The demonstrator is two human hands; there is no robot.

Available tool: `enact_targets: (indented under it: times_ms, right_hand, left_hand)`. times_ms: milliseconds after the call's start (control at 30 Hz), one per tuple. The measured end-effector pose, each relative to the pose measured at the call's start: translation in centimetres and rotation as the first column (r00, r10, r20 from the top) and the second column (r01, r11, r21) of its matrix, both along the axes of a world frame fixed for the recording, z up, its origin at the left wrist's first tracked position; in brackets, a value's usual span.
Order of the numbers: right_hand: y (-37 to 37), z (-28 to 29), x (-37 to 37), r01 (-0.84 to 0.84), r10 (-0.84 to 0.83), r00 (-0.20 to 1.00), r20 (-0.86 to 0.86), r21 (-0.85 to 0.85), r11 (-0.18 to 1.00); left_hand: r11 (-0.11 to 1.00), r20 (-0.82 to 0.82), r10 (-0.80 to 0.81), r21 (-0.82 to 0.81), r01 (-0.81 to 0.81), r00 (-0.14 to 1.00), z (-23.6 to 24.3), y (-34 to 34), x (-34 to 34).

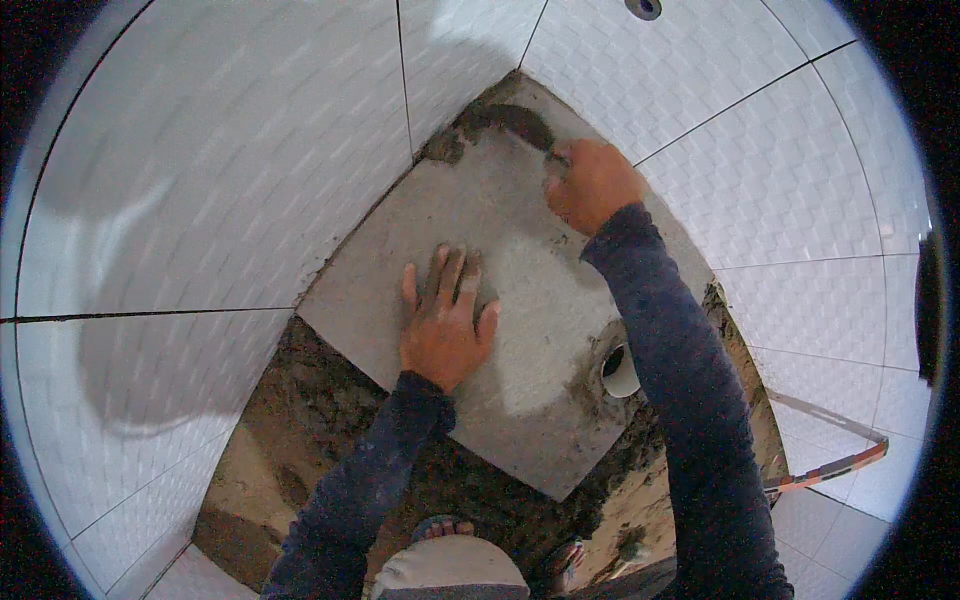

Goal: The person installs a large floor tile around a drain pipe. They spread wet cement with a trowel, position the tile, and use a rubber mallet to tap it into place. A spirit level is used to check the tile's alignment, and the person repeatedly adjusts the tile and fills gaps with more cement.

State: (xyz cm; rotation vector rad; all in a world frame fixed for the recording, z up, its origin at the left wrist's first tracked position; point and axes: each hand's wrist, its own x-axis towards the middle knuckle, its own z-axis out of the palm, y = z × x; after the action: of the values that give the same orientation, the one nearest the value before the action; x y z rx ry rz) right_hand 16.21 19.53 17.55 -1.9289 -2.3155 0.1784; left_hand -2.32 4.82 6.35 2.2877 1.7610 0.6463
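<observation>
My left hand point(443, 325) lies flat on a grey floor tile point(540, 440), its fingers spread and pointing toward the far corner. My right hand point(597, 187) is closed round the handle of a trowel near the right wall. The dark trowel blade point(525, 125) reaches left toward the far corner, low over the tile. A clump of wet mortar point(445, 148) sits along the left wall beside the blade. A white pipe end point(620, 372) opens through the tile's right side, partly hidden by my right sleeve.
White textured wall tiles point(220, 160) rise on both sides and meet at the far corner. Dark mortar point(325, 360) lies along the tile's near edges. An orange-and-black strip point(830, 468) stands at the right. My feet point(443, 527) are close at the bottom.
</observation>
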Motion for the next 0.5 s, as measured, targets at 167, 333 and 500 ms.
enact_targets:
  times_ms: [167, 333, 500]
  right_hand:
    - [0.2, -1.6, 0.5, -0.189, 0.188, 0.981, 0.046, 0.018, 0.982]
    - [2.1, -3.8, 2.0, -0.412, 0.392, 0.904, -0.173, -0.104, 0.905]
    - [4.5, -4.9, 4.2, -0.305, 0.19, 0.901, -0.391, -0.257, 0.917]
  left_hand:
    - [1.0, 0.004, 0.005, -0.01, -0.005, 1.0, 0.2, 0.1, 0.1]
    - [1.0, 0.012, 0.012, -0.006, -0.012, 1.0, 0.2, 0.1, 0.2]
    - [1.0, 0.002, 0.014, 0.022, -0.014, 1.0, -0.2, 0.0, 0.2]
